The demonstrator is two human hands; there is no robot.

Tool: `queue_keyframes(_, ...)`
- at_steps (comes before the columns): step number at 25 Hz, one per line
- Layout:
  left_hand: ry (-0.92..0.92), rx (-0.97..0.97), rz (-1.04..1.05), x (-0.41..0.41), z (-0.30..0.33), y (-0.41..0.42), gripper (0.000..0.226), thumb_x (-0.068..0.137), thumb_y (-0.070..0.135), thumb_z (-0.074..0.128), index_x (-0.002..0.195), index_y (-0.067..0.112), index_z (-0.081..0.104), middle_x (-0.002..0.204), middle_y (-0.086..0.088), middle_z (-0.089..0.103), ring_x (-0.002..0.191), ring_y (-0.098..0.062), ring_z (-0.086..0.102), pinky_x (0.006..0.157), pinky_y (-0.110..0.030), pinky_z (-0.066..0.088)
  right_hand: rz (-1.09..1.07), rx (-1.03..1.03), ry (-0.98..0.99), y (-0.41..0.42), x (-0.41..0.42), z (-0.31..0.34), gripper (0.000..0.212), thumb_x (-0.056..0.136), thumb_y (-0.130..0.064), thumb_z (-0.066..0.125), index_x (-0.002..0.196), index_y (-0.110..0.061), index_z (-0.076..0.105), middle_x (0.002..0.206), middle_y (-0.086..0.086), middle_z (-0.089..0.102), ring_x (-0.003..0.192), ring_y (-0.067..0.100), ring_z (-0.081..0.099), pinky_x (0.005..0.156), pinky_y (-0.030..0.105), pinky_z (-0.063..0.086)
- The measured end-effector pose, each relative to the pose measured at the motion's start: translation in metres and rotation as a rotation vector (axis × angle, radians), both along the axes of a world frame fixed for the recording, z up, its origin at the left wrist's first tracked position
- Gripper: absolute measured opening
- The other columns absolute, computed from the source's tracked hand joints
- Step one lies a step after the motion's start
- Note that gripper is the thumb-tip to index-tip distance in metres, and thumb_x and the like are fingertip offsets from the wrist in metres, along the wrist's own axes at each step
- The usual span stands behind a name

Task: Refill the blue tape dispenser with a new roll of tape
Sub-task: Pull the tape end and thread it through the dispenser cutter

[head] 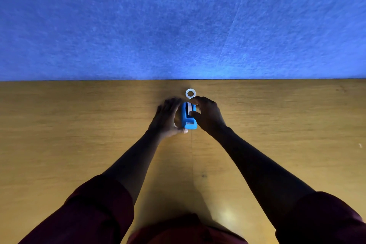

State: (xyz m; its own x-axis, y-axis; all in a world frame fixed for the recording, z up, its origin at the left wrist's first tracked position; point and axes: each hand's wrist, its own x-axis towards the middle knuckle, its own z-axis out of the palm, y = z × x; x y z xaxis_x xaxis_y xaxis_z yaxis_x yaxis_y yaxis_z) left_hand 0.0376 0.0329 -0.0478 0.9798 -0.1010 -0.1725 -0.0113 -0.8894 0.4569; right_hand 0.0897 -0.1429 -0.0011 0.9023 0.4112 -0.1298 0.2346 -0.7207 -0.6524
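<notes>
Dark red sleeves (pixel 95 210), head view: nearest the camera, forearms reaching forward over the wooden desk (pixel 59 144). Left hand (pixel 168 119): fingers curled round the left flank of the blue tape dispenser (pixel 190 118), thumb at its near end, steadying it on the desk. Right hand (pixel 208 115): thumb and forefinger pinching at the dispenser's top, where a white strip shows; exact contact blurred. Tape roll (pixel 190 93): white ring, flat on the desk just beyond the dispenser, close to the right forefinger, ungripped. Step, judged: opening or clearing the dispenser. Next move likely calls for lifting the roll and seating it inside. Blue felt wall (pixel 178 22) behind.
</notes>
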Motion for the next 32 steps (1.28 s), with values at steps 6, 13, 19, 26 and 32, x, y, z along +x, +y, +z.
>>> queue_keyframes(6,-0.016,-0.033,0.017,0.004,-0.008,0.0,0.112,0.06,0.052,0.088,0.152,0.029,0.028,0.16,-0.002,0.025,0.149,-0.028,0.02,0.117,-0.054,0.027,0.035,-0.088,-0.054,0.006,0.002,-0.003,0.031,0.086,-0.012,0.072,0.116,-0.011,0.067,0.112,0.009,0.07,0.096,0.024,0.068,0.078,0.039,0.06)
queue_keyframes(13,0.01,-0.016,0.033,0.005,-0.014,0.001,0.113,0.063,0.053,0.087,0.154,0.033,0.023,0.165,-0.005,0.016,0.153,-0.031,0.011,0.121,-0.055,0.018,0.059,-0.135,-0.078,0.009,0.004,-0.001,0.024,0.086,-0.012,0.072,0.11,-0.013,0.068,0.107,0.006,0.071,0.088,0.02,0.069,0.073,0.033,0.059)
queue_keyframes(19,0.026,-0.038,0.045,0.004,-0.016,0.002,0.114,0.064,0.05,0.087,0.154,0.031,0.02,0.167,-0.008,0.011,0.154,-0.034,0.003,0.122,-0.054,0.009,0.098,-0.205,-0.078,0.013,0.009,0.002,0.029,0.085,-0.013,0.075,0.112,-0.014,0.065,0.109,0.006,0.069,0.091,0.021,0.068,0.075,0.04,0.061)
queue_keyframes(26,0.036,-0.023,0.036,0.005,-0.014,0.002,0.112,0.065,0.051,0.087,0.155,0.029,0.024,0.167,-0.007,0.013,0.154,-0.033,0.004,0.122,-0.058,0.016,0.137,-0.233,-0.086,0.014,0.007,0.001,0.039,0.085,-0.015,0.077,0.12,-0.012,0.059,0.111,0.008,0.07,0.095,0.022,0.07,0.077,0.038,0.061)
queue_keyframes(32,0.096,-0.041,0.054,0.006,-0.016,0.003,0.118,0.065,0.051,0.087,0.158,0.03,0.018,0.169,-0.006,0.006,0.155,-0.032,-0.004,0.123,-0.059,0.01,0.138,-0.234,-0.105,0.012,0.009,0.002,0.028,0.087,-0.017,0.073,0.113,-0.011,0.064,0.103,0.007,0.072,0.088,0.021,0.071,0.072,0.035,0.06)
